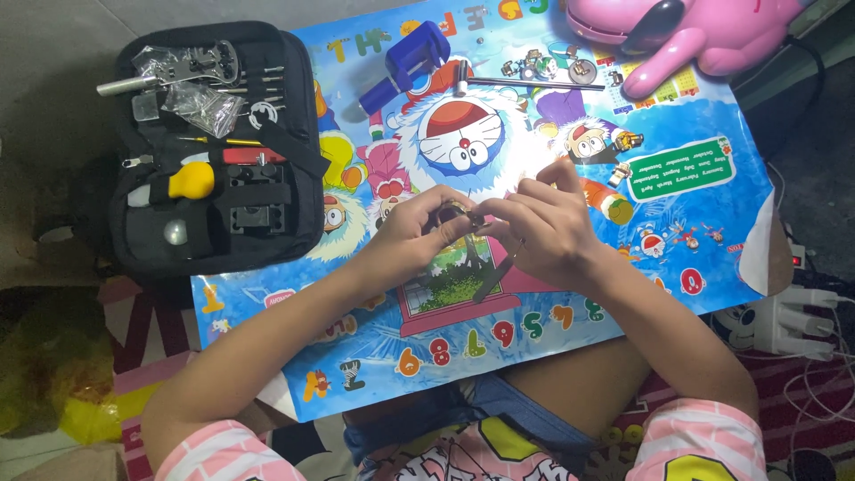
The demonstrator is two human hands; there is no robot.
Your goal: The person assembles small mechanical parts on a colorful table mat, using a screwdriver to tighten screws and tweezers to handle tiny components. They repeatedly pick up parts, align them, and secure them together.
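Both of my hands meet over the middle of a blue cartoon poster mat [695, 223] on my lap. My left hand [419, 233] pinches a small round metal piece, probably a watch case [456, 212], between thumb and fingers. My right hand [539, 227] touches the same piece from the right with its fingertips and also holds a thin grey metal tool [495, 278] that slants down toward me. The small piece is mostly hidden by my fingers.
An open black tool case [214, 142] with a yellow-handled tool, small plastic bags and metal tools lies at the left. A blue press-like tool [405, 62], a metal rod [525, 83] and small watch parts [548, 64] sit at the mat's far edge. A pink toy [686, 36] is at top right, a white power strip [788, 322] at right.
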